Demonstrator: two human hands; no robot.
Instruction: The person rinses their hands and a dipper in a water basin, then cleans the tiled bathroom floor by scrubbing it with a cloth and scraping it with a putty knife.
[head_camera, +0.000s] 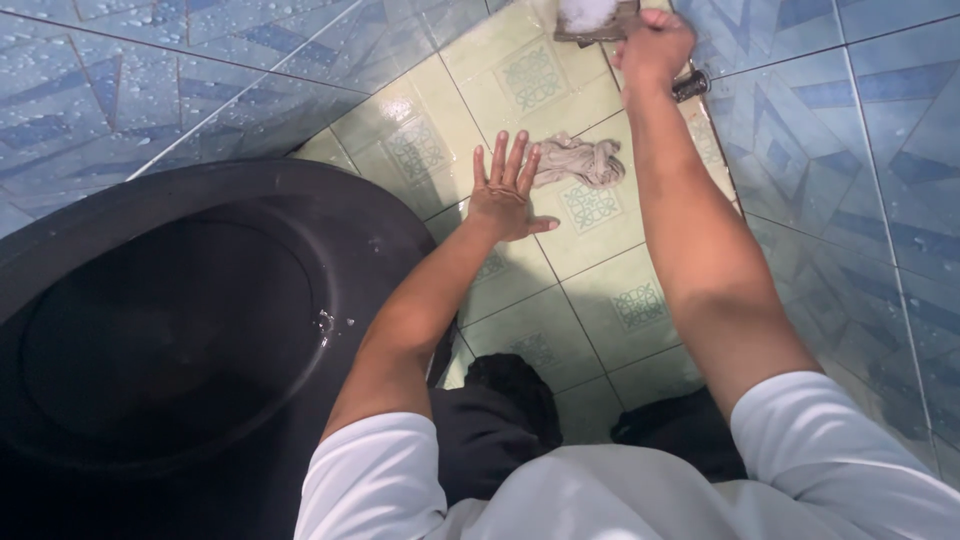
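Now left hand (508, 195) flat, fingers splayed (beside rag (580, 160)) — right hand (655, 45) fisted.

left hand (508, 195): open and flat, fingers spread, palm down on the pale green floor (590, 290), fingertips just beside the rag
rag (578, 160): beige, crumpled, lying on the floor between the two hands
right hand (655, 45): closed in a fist around a brush handle (690, 85), near the far end of the floor
brush (592, 18): soapy white foam on it, at the top edge of the view
lid (190, 320): large, black, round, wet, left of the left arm
walls (850, 180): blue patterned tiles, dotted with water drops
clothing: white sleeves, dark trousers
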